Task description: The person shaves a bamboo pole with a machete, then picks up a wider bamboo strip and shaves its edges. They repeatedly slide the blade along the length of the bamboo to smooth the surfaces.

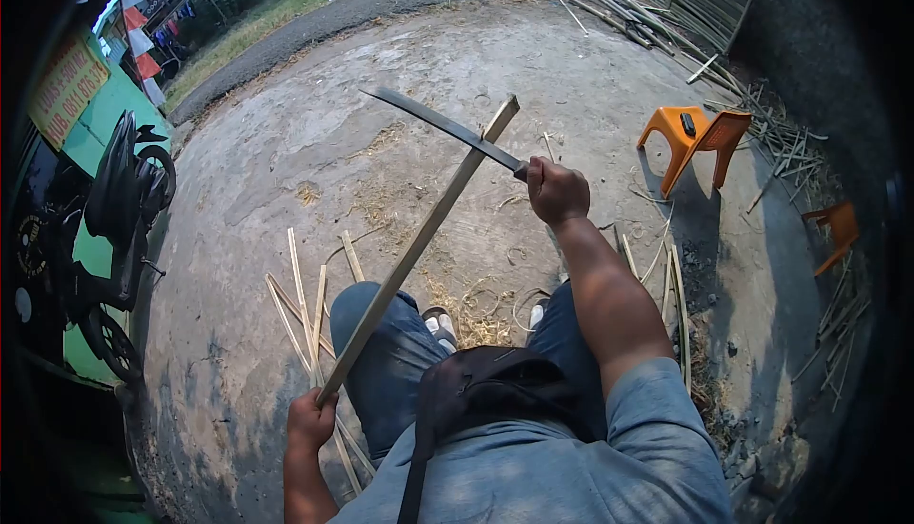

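Note:
My left hand point(310, 420) is closed around the lower end of a long bamboo strip point(416, 250), which slants up and away to the right across my left knee. In my right hand point(559, 189) is the handle of a machete point(433, 119), its long blade pointing to the upper left. The blade crosses the strip near its far end and appears to touch it. On the ground beside my left leg lie several split bamboo strips point(317, 307). More strips point(679, 300) lie to the right of my right leg. Shavings point(476, 319) are scattered between my feet.
An orange plastic chair point(678, 134) with a small black object on it stands at the right. Another orange piece point(836, 231) is further right. Bamboo poles point(638, 15) and scraps point(785, 148) lie along the wall. A motorbike point(119, 210) is parked at the left.

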The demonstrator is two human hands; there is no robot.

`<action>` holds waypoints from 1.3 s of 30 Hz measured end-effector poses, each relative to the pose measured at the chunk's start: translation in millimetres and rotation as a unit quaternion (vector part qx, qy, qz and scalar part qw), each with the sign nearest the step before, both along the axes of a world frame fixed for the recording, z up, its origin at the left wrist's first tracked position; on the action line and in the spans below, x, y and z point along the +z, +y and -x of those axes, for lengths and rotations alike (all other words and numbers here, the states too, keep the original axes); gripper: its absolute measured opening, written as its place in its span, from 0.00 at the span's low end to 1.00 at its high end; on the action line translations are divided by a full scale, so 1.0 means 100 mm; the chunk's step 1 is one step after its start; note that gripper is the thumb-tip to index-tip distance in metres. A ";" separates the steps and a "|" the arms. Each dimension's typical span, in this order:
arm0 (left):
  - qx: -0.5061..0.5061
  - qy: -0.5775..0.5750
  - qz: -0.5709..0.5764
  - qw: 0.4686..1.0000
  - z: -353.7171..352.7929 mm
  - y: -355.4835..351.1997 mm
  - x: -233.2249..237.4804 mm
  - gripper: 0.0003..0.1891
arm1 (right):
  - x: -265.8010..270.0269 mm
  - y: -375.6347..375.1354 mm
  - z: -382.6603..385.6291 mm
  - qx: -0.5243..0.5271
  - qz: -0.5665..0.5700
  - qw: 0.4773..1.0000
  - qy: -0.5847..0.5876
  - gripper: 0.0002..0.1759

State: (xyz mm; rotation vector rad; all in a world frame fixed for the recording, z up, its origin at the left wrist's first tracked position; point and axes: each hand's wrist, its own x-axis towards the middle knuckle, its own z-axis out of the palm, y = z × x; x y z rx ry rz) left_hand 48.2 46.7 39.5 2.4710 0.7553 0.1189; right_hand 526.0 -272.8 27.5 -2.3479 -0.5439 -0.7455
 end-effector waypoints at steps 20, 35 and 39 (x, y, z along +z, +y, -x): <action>0.044 0.116 0.034 0.992 0.52 -0.14 0.47 0.16 | -0.18 0.19 0.08 0.085 0.098 0.990 0.060 0.24; 0.110 0.104 0.056 0.987 1.16 0.10 0.24 0.16 | -0.23 0.08 -0.05 0.075 0.093 0.985 0.126 0.27; 0.112 0.104 0.067 0.986 1.15 0.10 0.15 0.16 | -0.09 0.15 0.15 0.104 0.078 0.987 0.095 0.22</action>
